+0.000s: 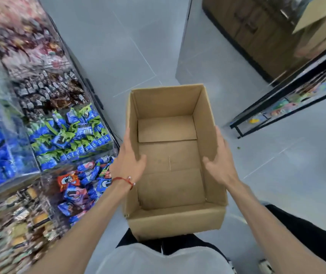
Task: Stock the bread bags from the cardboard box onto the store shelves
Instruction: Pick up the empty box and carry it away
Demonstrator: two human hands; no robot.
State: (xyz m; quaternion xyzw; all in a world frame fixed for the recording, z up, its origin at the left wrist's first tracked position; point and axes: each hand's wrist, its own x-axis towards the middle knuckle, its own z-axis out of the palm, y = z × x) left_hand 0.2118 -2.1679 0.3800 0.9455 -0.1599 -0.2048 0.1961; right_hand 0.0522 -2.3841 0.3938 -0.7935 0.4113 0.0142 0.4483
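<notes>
You're standing on a grey tiled floor (122, 46) with the shelves (39, 119) running down your left side, clear bins packed with wrapped goods: reddish and dark packs further off, blue-and-green bags (73, 135) in the middle, blue and pink ones with an orange pack nearest the box, and brownish packs closest to you, all pretty blurred so I can't read any of it. Over on the right there's a black-framed rack (288, 99) with colourful stuff on it, and a wooden cabinet (257, 36) behind that with another carton (320, 22) at the top right corner. Right in front of you, held up above your legs, is the box (174, 151), flaps open, and its bottom is bare cardboard, so there's no bread showing inside it. You've got it by both long walls. Your left hand (130, 155) is spread flat against the outside of the left wall with the thumb hooked over the rim onto the inside. Your right hand (220, 157) does the same on the right wall, fingers outside, thumb inside, palm pressed on. There's a red cord (124, 179) around your left wrist. A tiny green speck (239, 148) lies on the floor just right of the box.
</notes>
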